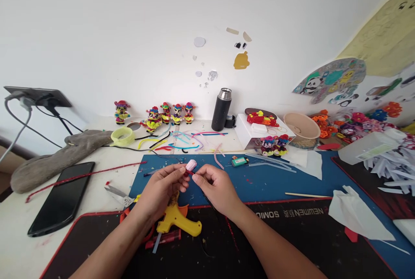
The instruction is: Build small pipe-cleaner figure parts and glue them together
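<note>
Hands [167, 182] gripping rounded, ridged pink piece [191, 165], glinting dark-red strand [189, 173] at base.

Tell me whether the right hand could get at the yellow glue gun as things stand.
Probably yes: the yellow glue gun lies close by, its handle uncovered. The right hand is pinching the pink-and-red piece, so it would likely have to let go first.

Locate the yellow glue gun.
In the head view, the glue gun lies mostly on the black mat, left of centre, just below the left hand.
</note>
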A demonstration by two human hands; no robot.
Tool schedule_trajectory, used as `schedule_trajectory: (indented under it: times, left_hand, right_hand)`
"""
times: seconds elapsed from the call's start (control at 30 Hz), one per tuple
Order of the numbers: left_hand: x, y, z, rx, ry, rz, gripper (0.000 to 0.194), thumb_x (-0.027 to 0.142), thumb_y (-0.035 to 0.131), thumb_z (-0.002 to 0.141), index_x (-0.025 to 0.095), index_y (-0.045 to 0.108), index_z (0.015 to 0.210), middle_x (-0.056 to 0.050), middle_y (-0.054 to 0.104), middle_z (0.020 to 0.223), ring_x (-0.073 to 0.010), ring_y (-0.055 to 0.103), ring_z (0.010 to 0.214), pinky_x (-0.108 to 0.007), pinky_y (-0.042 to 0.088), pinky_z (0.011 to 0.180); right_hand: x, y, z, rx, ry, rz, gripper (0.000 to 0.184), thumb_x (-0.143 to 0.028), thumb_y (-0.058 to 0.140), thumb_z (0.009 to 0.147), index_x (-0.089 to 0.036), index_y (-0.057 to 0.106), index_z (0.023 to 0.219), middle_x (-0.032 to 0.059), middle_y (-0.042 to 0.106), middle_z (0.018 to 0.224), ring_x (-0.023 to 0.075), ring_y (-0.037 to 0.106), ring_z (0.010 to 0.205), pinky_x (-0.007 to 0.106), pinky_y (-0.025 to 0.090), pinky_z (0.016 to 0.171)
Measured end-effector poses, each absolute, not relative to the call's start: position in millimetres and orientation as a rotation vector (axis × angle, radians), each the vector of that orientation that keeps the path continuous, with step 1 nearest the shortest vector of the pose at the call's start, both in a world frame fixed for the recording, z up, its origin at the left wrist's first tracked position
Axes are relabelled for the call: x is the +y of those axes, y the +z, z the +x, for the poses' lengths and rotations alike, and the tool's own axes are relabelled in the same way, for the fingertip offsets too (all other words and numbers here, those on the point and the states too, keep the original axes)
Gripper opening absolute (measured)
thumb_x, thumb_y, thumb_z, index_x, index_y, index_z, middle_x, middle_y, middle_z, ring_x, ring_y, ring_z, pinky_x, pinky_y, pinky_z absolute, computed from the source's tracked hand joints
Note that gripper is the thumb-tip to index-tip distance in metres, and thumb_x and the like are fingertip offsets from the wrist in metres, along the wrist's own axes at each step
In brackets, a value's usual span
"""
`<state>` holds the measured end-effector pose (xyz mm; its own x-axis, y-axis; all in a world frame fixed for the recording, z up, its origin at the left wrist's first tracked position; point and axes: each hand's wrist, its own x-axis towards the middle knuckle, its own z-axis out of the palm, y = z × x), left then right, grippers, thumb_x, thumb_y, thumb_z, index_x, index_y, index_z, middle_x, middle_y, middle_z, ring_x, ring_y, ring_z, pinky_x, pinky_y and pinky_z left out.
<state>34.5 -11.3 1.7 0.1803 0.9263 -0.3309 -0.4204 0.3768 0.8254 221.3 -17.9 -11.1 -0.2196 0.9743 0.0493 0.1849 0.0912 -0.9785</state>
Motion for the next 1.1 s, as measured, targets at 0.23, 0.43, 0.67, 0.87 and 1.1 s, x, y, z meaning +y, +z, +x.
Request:
schedule_trajectory:
  times: [0.23, 0.43, 0.67, 0.87, 1.1]
  left_hand:
    - [-12.1, 9.2, 34.8, 0.988, 1.071, 0.735, 0.047, 0.047, 0.102, 0.060, 0.014, 0.084, 0.089, -0.005, 0.076, 0.072, -0.0138, 0.068, 0.061, -0.021, 0.055, 0.058]
    - [-15.1, 17.3, 34.0, 0.996, 1.098, 0.846, 0.047, 0.051, 0.100, 0.061, 0.015, 0.084, 0.088, -0.005, 0.076, 0.071, -0.0151, 0.068, 0.062, -0.023, 0.055, 0.059]
    - [-18.6, 20.7, 34.3, 0.976, 1.107, 0.846, 0.046, 0.049, 0.100, 0.061, 0.015, 0.084, 0.087, -0.006, 0.077, 0.072, -0.0149, 0.068, 0.063, -0.023, 0.056, 0.060]
    - [-18.0, 21.4, 35.3, 0.960, 1.117, 0.823, 0.044, 0.047, 0.101, 0.061, 0.015, 0.084, 0.087, -0.006, 0.077, 0.071, -0.0151, 0.068, 0.062, -0.022, 0.056, 0.058]
    - [-20.1, 21.6, 33.0, 0.954, 1.096, 0.851, 0.041, 0.047, 0.099, 0.066, 0.015, 0.083, 0.088, -0.006, 0.077, 0.072, -0.0154, 0.068, 0.062, -0.023, 0.056, 0.059]
  right_hand:
    - [-18.2, -10.1, 220.1, -1.597, 1.173, -1.183, 0.024, -0.042, 0.065, 0.097, -0.021, 0.064, 0.085, -0.0052, 0.051, 0.062, 0.0125, 0.041, 0.055, 0.027, 0.030, 0.054]
    - [-21.3, -8.7, 219.0, -1.620, 1.149, -1.149, 0.023, -0.042, 0.065, 0.098, -0.021, 0.065, 0.087, -0.0047, 0.053, 0.063, 0.0124, 0.042, 0.055, 0.027, 0.031, 0.054]
    - [-22.6, -4.9, 217.6, -1.549, 1.237, -1.116, 0.026, -0.046, 0.065, 0.097, -0.022, 0.062, 0.087, -0.0058, 0.051, 0.060, 0.0117, 0.043, 0.050, 0.025, 0.030, 0.049]
    - [-23.9, -1.6, 217.6, -1.526, 1.269, -1.111, 0.027, -0.047, 0.066, 0.096, -0.022, 0.063, 0.087, -0.0064, 0.048, 0.058, 0.0117, 0.043, 0.048, 0.025, 0.031, 0.047]
    - [-23.6, -1.5, 217.2, -1.521, 1.284, -1.092, 0.028, -0.048, 0.066, 0.096, -0.022, 0.062, 0.087, -0.0061, 0.049, 0.058, 0.0116, 0.042, 0.048, 0.024, 0.031, 0.047]
